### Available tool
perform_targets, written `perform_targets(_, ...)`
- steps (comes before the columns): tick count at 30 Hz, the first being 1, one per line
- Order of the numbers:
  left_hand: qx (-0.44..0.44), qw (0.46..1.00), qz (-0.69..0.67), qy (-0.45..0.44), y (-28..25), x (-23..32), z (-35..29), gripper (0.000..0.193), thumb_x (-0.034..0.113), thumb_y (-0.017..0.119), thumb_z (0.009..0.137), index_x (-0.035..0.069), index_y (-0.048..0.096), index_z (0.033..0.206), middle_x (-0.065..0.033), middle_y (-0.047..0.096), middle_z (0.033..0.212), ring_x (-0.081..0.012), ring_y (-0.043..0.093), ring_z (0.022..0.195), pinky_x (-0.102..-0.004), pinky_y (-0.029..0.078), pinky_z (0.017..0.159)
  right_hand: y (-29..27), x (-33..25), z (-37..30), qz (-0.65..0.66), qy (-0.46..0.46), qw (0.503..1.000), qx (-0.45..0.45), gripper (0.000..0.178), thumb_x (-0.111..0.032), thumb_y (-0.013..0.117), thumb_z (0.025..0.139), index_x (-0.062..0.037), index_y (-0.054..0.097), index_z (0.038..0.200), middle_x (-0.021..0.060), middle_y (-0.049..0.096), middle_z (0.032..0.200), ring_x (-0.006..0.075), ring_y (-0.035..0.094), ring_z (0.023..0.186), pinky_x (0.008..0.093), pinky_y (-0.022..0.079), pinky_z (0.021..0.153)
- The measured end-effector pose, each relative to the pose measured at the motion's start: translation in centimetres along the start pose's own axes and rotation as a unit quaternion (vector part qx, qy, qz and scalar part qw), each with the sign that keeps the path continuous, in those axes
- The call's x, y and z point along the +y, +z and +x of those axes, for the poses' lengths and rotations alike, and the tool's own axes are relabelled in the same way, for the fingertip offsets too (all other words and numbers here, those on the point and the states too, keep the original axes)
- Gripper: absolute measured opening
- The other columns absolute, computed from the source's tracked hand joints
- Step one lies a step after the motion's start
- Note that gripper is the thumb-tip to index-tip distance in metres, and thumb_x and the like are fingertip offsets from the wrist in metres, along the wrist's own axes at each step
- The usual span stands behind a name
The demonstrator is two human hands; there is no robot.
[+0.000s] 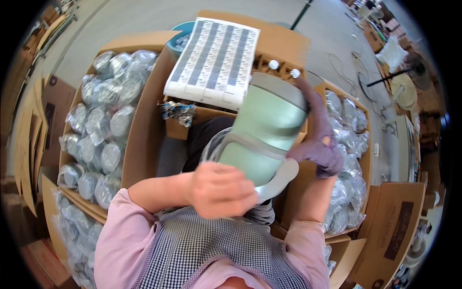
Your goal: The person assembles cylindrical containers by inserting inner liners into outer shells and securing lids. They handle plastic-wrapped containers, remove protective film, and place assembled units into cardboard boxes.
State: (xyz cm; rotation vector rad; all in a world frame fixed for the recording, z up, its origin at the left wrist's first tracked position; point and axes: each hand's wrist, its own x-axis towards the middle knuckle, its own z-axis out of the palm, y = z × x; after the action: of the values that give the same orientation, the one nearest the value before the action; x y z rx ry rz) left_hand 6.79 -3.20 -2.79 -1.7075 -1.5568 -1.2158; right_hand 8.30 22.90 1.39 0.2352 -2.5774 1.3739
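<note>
As two hands (222, 191) (318, 142) flank it, one jug (269, 113)

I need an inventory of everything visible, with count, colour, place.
Cartons: several, brown, all around
Wrapped items: many, silvery, cartons left and right
Tumbler: one, pale green, centre
Patterned sheet: one visible, white-grey, beyond tumbler
Caps: two, white, right of sheet
Tub: one, blue, behind sheet
Shiny bundle: one, silvery, below sheet
Apron: one, black-white check, worn
Left hand: one, bare, tumbler's lower end
Right hand: one, purple-gloved, tumbler's right side
</note>
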Motion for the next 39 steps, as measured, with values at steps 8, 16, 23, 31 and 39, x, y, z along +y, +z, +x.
perform_targets(8,0.243,0.712,0.055,-0.657,-0.1,-13.6,-23.7,0.025,0.017,0.08,0.079,0.001,0.061,0.076,0.0025,0.054,0.063,-0.0044,0.046,0.059,-0.0236,0.04,0.055,2.3,-0.9,0.1,0.029,0.048,0.992,0.11,0.074,-0.034,0.08,0.066,0.0001,0.052,0.125,0.0127,0.06,0.116,0.0231,0.058,0.106,0.0368,0.043,0.098)
perform_targets(16,0.093,0.639,0.406,-0.647,3.7,-17.0,-28.9,0.044,0.033,0.084,0.07,0.003,0.061,0.093,-0.0149,0.061,0.091,-0.034,0.063,0.085,-0.0433,0.049,0.07,2.9,-2.9,3.3,-0.107,0.117,0.973,0.167,0.034,-0.032,0.066,0.087,0.0006,0.059,0.09,0.0103,0.061,0.079,0.0154,0.056,0.075,0.0325,0.046,0.071)
perform_targets(23,0.253,0.755,0.067,-0.601,1.9,-9.8,-17.4,0.042,0.014,0.079,0.079,0.0,0.06,0.113,-0.0088,0.061,0.1,-0.0183,0.06,0.082,-0.0304,0.05,0.075,1.2,2.4,0.8,0.059,-0.067,0.946,0.313,0.049,-0.039,0.04,0.102,-0.0071,0.051,0.066,0.0026,0.055,0.061,0.0139,0.048,0.058,0.0289,0.042,0.065)
perform_targets(31,0.064,0.73,-0.512,-0.448,1.8,-4.1,-4.2,0.055,0.019,0.077,0.08,0.001,0.056,0.128,-0.0053,0.063,0.098,-0.0104,0.059,0.089,-0.0278,0.048,0.084,1.1,7.8,-0.3,0.515,-0.068,0.839,0.162,0.038,-0.039,0.035,0.103,-0.0046,0.049,0.093,0.0041,0.057,0.079,0.0171,0.049,0.069,0.0371,0.046,0.088)
perform_targets(39,0.072,0.927,-0.013,-0.367,3.8,4.9,-1.2,0.052,0.008,0.078,0.073,-0.001,0.056,0.12,-0.011,0.063,0.086,-0.016,0.062,0.06,-0.0263,0.052,0.054,-3.4,6.2,0.4,0.311,-0.018,0.936,0.167,0.054,-0.042,0.033,0.104,0.0021,0.06,0.12,0.0125,0.064,0.117,0.0232,0.06,0.112,0.036,0.046,0.098)
